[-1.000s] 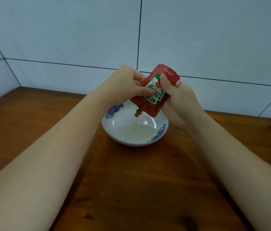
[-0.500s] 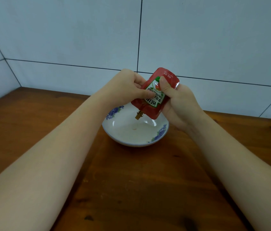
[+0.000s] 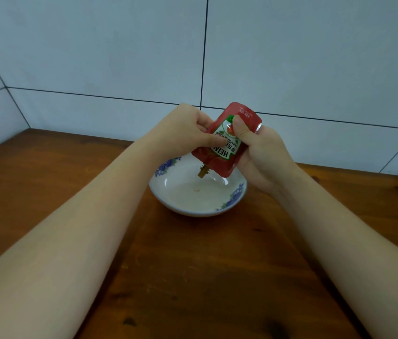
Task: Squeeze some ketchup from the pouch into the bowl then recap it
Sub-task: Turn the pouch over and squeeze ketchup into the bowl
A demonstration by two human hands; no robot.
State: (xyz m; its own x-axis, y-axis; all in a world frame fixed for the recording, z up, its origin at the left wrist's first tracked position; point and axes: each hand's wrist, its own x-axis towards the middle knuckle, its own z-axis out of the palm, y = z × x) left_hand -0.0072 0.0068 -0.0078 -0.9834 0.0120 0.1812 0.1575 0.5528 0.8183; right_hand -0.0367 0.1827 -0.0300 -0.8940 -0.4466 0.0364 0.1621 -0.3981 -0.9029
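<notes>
A red ketchup pouch (image 3: 220,160) hangs upside down over a white bowl (image 3: 168,182) with blue flowers on its rim. Its uncapped spout (image 3: 203,172) points down into the bowl. My left hand (image 3: 183,129) pinches the pouch's left side, thumb across the label. My right hand (image 3: 264,152) grips the right side, thumb pressed on the upper part. A tiny reddish spot (image 3: 196,190) lies on the bowl's floor. No cap shows anywhere.
The bowl stands on a brown wooden table (image 3: 193,277) set into a corner of white tiled walls (image 3: 119,57). My two forearms stretch across the table from the near corners.
The pouch and both hands have sunk a little toward the bowl. The grip on the pouch is the same.
</notes>
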